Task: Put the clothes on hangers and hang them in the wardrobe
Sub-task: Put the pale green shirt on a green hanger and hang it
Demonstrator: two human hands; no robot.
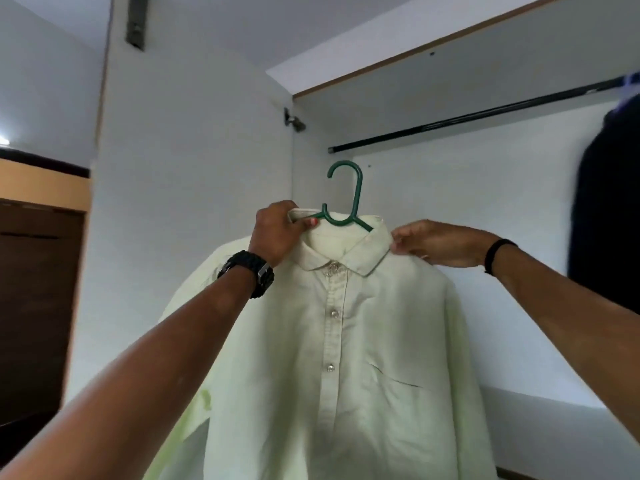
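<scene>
A person's left hand [277,232], a black watch [251,273] on its wrist, grips the left arm of a green hanger [343,199] together with the collar of a pale green shirt [332,358] — fingers curled round both. The shirt hangs buttoned on the hanger, held up before the open wardrobe, below its dark rail [485,114]. The right hand [440,242] pinches the shirt's right shoulder. A dark garment [609,220] hangs far right.
</scene>
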